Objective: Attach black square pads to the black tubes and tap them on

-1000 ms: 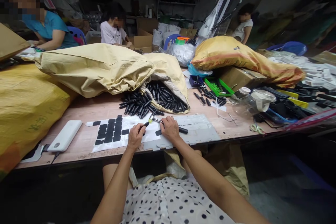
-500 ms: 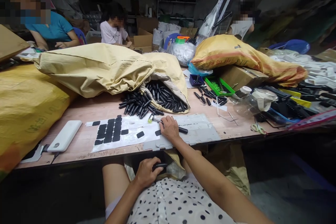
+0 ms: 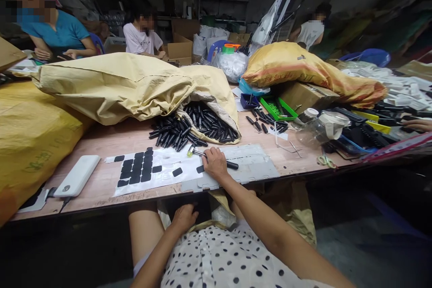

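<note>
My right hand [image 3: 213,163] is closed round a small hammer [image 3: 232,165], whose head lies on the white sheet by a loose black pad [image 3: 177,172]. That sheet of black pads [image 3: 138,171] lies flat on the wooden table [image 3: 101,139]. Just beyond the hammer, a pile of black cylindrical parts [image 3: 189,129] spills from a tan sack [image 3: 128,85]. My left hand [image 3: 184,217] is below the table edge at my lap, reaching into a dark gap beside a bag. Its fingertips are hidden.
A white power bank [image 3: 77,175] lies at the left by a big yellow sack [image 3: 30,135]. A grey plate [image 3: 251,162], green tray [image 3: 280,108], clear bottle [image 3: 312,129], scissors [image 3: 326,160] and an orange sack [image 3: 303,69] crowd the right. Other people work at the back.
My left hand left the sheet, dropped to my lap with a black part, and now reaches further under the table edge. The right hand has stayed on the hammer.
</note>
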Motion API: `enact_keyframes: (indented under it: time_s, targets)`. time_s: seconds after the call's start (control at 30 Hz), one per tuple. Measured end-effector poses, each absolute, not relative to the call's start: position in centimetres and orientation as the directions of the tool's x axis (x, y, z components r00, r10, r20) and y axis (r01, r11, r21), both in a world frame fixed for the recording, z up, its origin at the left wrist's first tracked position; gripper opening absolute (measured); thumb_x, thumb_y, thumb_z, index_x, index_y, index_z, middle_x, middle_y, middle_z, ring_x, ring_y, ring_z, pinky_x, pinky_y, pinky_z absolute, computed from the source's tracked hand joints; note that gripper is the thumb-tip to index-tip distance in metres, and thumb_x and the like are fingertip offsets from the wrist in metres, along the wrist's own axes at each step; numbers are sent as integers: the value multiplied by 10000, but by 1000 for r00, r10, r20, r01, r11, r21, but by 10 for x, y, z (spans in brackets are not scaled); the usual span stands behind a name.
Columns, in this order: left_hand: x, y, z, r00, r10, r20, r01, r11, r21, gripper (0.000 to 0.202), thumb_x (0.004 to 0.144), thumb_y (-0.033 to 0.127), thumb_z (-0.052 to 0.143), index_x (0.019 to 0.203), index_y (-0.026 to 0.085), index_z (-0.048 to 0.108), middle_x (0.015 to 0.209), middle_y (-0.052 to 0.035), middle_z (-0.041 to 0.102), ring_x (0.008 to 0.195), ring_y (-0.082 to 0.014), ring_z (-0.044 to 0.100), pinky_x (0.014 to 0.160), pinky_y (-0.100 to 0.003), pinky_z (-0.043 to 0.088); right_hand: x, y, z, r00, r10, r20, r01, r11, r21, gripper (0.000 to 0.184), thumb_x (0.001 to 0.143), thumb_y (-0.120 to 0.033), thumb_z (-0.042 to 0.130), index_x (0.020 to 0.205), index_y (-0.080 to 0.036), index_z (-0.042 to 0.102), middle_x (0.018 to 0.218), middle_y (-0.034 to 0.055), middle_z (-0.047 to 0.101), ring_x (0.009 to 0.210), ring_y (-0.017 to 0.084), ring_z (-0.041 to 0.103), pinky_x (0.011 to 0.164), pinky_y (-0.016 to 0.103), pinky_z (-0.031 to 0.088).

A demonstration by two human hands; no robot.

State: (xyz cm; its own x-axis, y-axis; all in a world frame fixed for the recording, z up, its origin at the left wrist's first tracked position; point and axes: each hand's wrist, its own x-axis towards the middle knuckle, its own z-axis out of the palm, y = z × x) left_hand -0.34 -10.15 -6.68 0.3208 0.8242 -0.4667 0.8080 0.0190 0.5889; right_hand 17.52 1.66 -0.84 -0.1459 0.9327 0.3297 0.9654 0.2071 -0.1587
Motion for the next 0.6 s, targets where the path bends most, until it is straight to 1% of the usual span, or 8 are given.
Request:
enact_keyframes:
  time_s: [0.07, 0.13, 0.2, 0.23, 0.3, 0.4, 0.5, 0.6]
  targets:
    - [-4, -96, -41, 489, 754, -439, 714, -57, 697, 309, 819, 288, 626, 1082, 231, 778, 1005, -74, 798, 945, -260, 732, 844, -344, 538, 175, 17, -8, -146, 932, 331, 966, 206, -156, 147, 963, -288, 555, 1019, -215, 670, 987, 92, 631, 957, 252, 507, 795, 337, 368]
    - [-7, -81, -13, 613, 702, -362, 569, -75, 819, 270, 852, 358, 608, 1013, 224, 779, 870, -35, 785, 794, -215, 711, 749, -308, 533, 175, 16, -8, -142, 932, 332, 967, 203, -156, 147, 963, -295, 559, 1018, -215, 670, 987, 93, 630, 958, 252, 507, 798, 338, 367]
    - [-10, -56, 11, 584, 770, -257, 477, -69, 876, 287, 892, 419, 569, 959, 224, 769, 790, -8, 757, 710, -182, 672, 690, -283, 517, 175, 16, -8, -141, 932, 332, 967, 202, -154, 150, 964, -298, 558, 1022, -216, 669, 988, 93, 630, 960, 253, 505, 801, 340, 366]
    - [-11, -41, 20, 502, 845, -186, 479, -93, 873, 294, 906, 425, 551, 933, 224, 763, 785, -5, 747, 700, -175, 658, 687, -281, 512, 175, 16, -8, -143, 932, 332, 967, 203, -153, 151, 965, -297, 556, 1023, -216, 669, 990, 93, 629, 960, 253, 504, 801, 340, 366]
    - [-14, -7, 33, 256, 967, -13, 578, -143, 804, 263, 905, 384, 556, 960, 229, 761, 815, -8, 737, 726, -179, 646, 711, -290, 509, 174, 16, -8, -144, 932, 333, 967, 204, -151, 150, 965, -295, 553, 1022, -217, 667, 992, 91, 624, 958, 252, 500, 799, 338, 364]
    - [-12, 38, 39, -26, 995, 98, 785, -40, 618, 258, 882, 296, 587, 1058, 218, 760, 874, -36, 718, 813, -210, 664, 737, -306, 511, 174, 16, -9, -142, 930, 340, 968, 202, -147, 148, 962, -296, 556, 1021, -214, 664, 989, 89, 616, 951, 249, 492, 794, 333, 362]
    - [-3, 63, 40, -101, 992, 70, 891, 59, 450, 297, 893, 266, 597, 1144, 216, 748, 1063, -77, 710, 958, -248, 683, 790, -325, 527, 173, 17, -10, -142, 926, 349, 969, 202, -142, 145, 959, -298, 558, 1014, -212, 661, 980, 87, 612, 948, 250, 489, 789, 334, 359]
    - [6, 69, 40, -102, 993, 58, 931, 75, 358, 283, 906, 260, 603, 1145, 221, 748, 1163, -96, 684, 1064, -279, 676, 850, -346, 540, 173, 18, -11, -142, 923, 356, 968, 204, -143, 136, 958, -295, 558, 1002, -216, 660, 975, 85, 615, 945, 250, 490, 783, 335, 356]
